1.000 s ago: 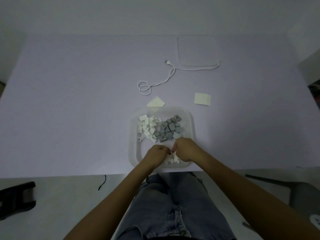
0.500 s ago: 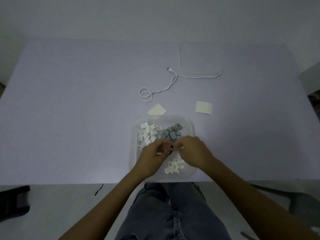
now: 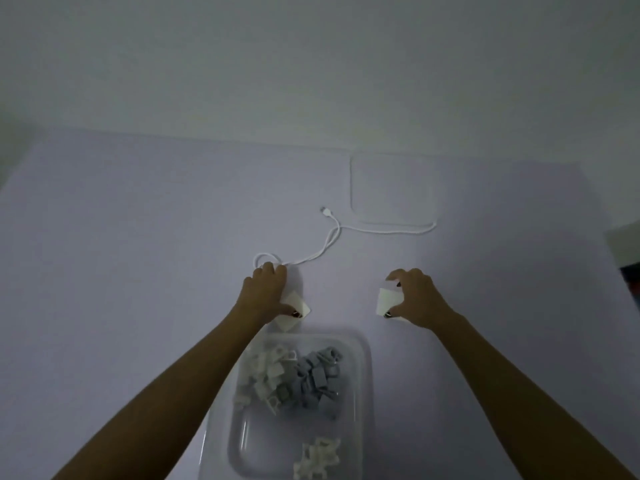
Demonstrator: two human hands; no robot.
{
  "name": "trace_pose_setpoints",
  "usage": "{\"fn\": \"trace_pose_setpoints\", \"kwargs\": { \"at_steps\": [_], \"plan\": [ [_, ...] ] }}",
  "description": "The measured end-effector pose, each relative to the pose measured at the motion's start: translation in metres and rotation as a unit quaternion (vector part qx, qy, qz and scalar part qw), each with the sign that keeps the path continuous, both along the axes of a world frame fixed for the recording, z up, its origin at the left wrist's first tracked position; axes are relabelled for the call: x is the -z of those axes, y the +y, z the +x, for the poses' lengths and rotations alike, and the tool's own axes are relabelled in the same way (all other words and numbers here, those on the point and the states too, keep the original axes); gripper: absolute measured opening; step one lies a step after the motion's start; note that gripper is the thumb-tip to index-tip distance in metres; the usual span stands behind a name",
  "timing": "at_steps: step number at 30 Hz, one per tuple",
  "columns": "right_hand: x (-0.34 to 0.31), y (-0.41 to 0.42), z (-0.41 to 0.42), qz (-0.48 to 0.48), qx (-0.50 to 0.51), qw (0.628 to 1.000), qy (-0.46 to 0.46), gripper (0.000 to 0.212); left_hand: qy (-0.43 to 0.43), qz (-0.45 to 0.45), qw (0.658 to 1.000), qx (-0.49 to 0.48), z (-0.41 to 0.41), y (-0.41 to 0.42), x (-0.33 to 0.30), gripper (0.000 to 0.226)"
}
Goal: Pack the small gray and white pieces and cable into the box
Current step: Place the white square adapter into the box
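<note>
Head view shows both our hands reaching past the clear box onto the pale bench. Our left hand has its thumb pressed on a small white square card lying just beyond the box's far left corner, while its fingertips sit at the near loop of the white cable; whether that grip is closed on the cable we cannot tell. Our right hand pinches a second white card between thumb and fingers, lifted at a tilt, right of the first card and beyond the box's far right corner. The cable runs from the loop away to the far right, passing along the near edge of a clear square lid lying flat on the bench. Inside the box, the white pieces lie at the far left, the gray pieces just beside them on the right, and another cluster of white pieces sits at the near side.
</note>
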State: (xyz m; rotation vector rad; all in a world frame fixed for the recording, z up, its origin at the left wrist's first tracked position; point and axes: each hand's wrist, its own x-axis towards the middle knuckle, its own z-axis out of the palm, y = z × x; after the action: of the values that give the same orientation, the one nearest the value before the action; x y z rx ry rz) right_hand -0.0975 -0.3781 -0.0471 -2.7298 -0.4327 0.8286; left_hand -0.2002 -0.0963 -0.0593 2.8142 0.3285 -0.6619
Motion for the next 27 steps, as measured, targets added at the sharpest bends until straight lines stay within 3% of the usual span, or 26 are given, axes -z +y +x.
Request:
{"fn": "trace_pose_setpoints", "kwargs": {
  "at_steps": [5, 10, 12, 14, 16, 19, 23, 27],
  "plan": [
    [0.014, -0.005, 0.020, 0.031, 0.018, 0.999, 0.032, 0.062, 0.018, -0.006, 1.000, 0.016, 0.004, 0.002, 0.016, 0.065],
    [0.019, -0.012, 0.027, 0.037, 0.028, 0.995, 0.084, 0.024, 0.006, -0.100, 0.995, -0.017, 0.001, 0.010, 0.018, 0.037],
    [0.015, -0.009, 0.022, 0.110, 0.087, 0.985, 0.105, 0.013, -0.037, -0.146, 0.986, -0.070, 0.001, 0.011, 0.008, 0.027],
    [0.000, 0.004, 0.009, 0.233, 0.186, 0.944, 0.142, 0.009, -0.109, -0.200, 0.966, -0.125, 0.001, 0.008, -0.009, 0.019],
    [-0.026, 0.025, -0.009, 0.336, 0.253, 0.892, 0.166, 0.009, -0.173, -0.246, 0.939, -0.166, 0.000, -0.002, -0.033, 0.020],
    [-0.065, 0.057, -0.036, 0.414, 0.302, 0.842, 0.170, 0.008, -0.218, -0.330, 0.896, -0.202, -0.005, -0.024, -0.063, 0.023],
    [-0.099, 0.080, -0.064, 0.445, 0.319, 0.828, 0.122, 0.010, -0.251, -0.404, 0.849, -0.231, -0.016, -0.040, -0.095, 0.027],
    [-0.127, 0.091, -0.084, 0.462, 0.316, 0.826, 0.065, 0.005, -0.278, -0.426, 0.836, -0.206, -0.031, -0.037, -0.131, 0.041]
  ]
}}
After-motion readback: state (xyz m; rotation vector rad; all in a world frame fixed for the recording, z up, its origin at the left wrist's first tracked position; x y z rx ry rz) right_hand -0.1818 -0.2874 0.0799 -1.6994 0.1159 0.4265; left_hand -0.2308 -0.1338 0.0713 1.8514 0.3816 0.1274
